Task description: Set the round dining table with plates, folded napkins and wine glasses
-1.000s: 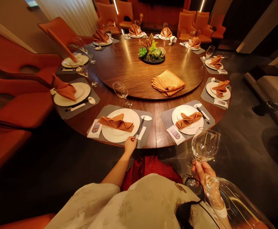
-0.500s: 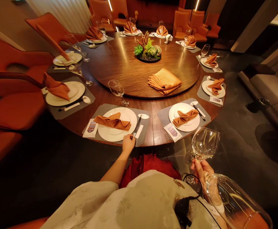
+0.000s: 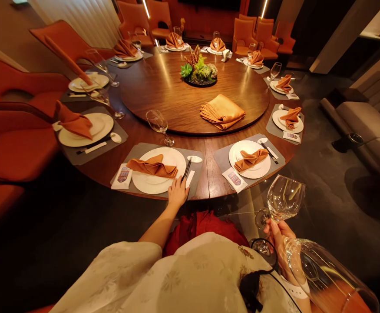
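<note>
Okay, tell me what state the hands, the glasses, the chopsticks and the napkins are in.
Two glasses: empty, tilted.
Right hand: closed, holding them.
Left hand: fingers spread, over the plate edge.
Chopsticks: lying close together.
Nearest table glass: empty, standing.
Nearest napkin: folded.
Napkin stack: folded, piled on the turntable.

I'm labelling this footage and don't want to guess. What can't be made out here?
Head view, chopsticks: lower ends hidden by the left hand.
Head view, upper glass: part of the stem hidden by the right hand.
Head view, lower glass: part of the bowl cut off by the bottom edge.
Head view, packet: print too small to read.
</note>
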A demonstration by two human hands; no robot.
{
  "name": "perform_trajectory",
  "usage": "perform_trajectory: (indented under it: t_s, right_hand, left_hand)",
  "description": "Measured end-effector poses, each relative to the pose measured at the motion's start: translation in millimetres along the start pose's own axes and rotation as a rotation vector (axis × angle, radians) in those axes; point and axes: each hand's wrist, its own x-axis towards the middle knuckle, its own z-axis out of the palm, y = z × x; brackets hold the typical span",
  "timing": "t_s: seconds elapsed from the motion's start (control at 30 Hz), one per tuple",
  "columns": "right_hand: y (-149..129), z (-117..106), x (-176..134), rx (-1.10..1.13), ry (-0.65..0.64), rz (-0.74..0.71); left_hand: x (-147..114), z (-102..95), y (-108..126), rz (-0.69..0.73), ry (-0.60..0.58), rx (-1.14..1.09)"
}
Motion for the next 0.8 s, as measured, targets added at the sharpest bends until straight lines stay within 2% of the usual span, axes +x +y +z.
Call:
perform_trajectory:
  t_s: [0.3, 0.5, 0.8]
  right_hand:
    - [3.1, 0.8, 0.3, 0.011, -0.001, 0.028]
    - [0.5, 2.5, -2.7, 0.007, -0.003, 0.036]
    - [6.8, -2.1, -7.4, -0.021, -0.011, 0.005]
  left_hand:
    - [-7.3, 4.2, 0.4, -0.019, 0.028, 0.007]
    - [-6.0, 3.0, 0.4, 0.098, 0.020, 0.048]
    - [-1.2, 12.0, 8.2, 0.062, 0.064, 0.072]
